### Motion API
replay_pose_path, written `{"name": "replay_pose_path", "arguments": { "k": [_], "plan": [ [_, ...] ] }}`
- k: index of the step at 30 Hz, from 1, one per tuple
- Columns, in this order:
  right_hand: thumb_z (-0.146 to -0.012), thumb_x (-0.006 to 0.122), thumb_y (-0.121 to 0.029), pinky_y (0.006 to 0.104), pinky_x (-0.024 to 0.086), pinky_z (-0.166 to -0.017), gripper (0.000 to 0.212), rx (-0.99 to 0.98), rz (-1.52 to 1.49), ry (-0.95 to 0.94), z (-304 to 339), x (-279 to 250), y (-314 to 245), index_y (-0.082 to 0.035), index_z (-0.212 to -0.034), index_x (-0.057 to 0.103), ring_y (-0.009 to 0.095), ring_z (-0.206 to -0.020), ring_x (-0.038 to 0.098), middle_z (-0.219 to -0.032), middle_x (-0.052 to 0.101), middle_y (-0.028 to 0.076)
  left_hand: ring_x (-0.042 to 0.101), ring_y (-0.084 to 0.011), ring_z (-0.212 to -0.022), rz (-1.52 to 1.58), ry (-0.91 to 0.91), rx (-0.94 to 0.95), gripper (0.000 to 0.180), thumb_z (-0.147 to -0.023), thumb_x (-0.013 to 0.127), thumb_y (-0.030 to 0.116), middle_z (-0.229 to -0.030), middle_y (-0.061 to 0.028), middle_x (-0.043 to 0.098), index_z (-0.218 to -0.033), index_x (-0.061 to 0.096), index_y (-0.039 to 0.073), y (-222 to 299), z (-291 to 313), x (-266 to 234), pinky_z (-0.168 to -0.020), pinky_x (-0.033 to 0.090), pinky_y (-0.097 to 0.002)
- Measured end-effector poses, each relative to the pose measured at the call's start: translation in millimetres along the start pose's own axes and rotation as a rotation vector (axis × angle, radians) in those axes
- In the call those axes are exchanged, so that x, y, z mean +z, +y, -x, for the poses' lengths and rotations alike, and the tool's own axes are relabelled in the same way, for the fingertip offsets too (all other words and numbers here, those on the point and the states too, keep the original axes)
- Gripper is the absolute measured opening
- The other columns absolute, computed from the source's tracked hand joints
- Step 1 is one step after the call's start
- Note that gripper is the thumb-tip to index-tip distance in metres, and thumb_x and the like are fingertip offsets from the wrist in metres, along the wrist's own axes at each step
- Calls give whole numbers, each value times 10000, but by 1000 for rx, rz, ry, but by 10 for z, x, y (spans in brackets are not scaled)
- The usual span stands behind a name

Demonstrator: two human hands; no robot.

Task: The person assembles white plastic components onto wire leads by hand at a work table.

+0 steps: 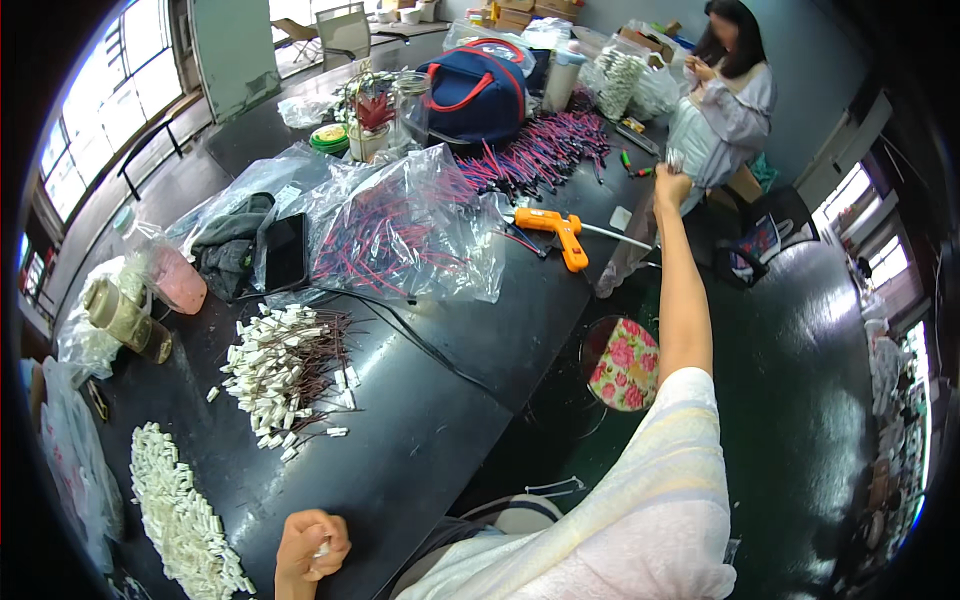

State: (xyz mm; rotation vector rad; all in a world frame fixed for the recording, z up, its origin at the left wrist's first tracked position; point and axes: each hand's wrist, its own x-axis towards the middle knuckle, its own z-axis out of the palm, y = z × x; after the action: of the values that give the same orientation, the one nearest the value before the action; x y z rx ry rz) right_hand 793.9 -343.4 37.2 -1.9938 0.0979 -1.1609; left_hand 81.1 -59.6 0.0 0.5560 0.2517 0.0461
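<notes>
My left hand is curled closed at the front edge of the dark table, with a bit of a small white piece showing between its fingers. Beside it lies a long heap of small white plastic connector housings. Farther back is a pile of white connectors with thin brown wires. My right arm stretches far forward past the table's right edge. Its hand is closed, and something small and pale sticks up from it, too small to name. An orange glue gun lies on the table, left of that hand.
A clear bag of red and dark wires, a black phone, a navy bag and loose pink and dark wires cover the far table. Another person stands at its far right. A flowered stool stands below the right edge.
</notes>
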Motion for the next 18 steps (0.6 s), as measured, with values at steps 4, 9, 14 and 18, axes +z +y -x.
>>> {"name": "replay_pose_path", "arguments": {
  "k": [4, 9, 14, 18],
  "plan": [
    [-648, 649, -252, 402, 436, -605, 313, 61, 138, -197, 177, 288, 255, 51, -720, 620, 296, -644, 607, -652, 608, 185, 369, -85, -443, -107, -95, -163, 225, -833, 542, 123, -699, -150, 504, -858, 564, -100, -38, -582, 197, -353, 230, -200],
    [-713, 632, -240, 435, 438, -744, 280, -95, 354, -470, 413, 604, 228, -27, -891, 602, 361, -870, 574, -863, 613, 194, 410, -100, -469, -194, 36, -316, 215, -831, 560, 137, -644, -110, 525, -888, 592, -68, 6, -688, 302, -383, 270, -206],
    [-771, 575, -218, 442, 454, -743, 298, -194, 575, -497, 82, 876, 404, -18, -986, 524, 355, -877, 583, -920, 607, 183, 390, -129, -446, -141, 101, -338, 227, -803, 574, 90, -661, -205, 524, -835, 583, -134, -10, -717, 323, -373, 256, -229],
    [-790, 514, -192, 431, 470, -760, 263, -114, 764, -523, -68, 1044, 393, -16, -976, 572, 338, -920, 582, -976, 600, 183, 393, -98, -364, -102, 120, -365, 202, -805, 595, 147, -580, -108, 499, -747, 586, -46, -30, -816, 314, -294, 243, -205]
  ]
}}
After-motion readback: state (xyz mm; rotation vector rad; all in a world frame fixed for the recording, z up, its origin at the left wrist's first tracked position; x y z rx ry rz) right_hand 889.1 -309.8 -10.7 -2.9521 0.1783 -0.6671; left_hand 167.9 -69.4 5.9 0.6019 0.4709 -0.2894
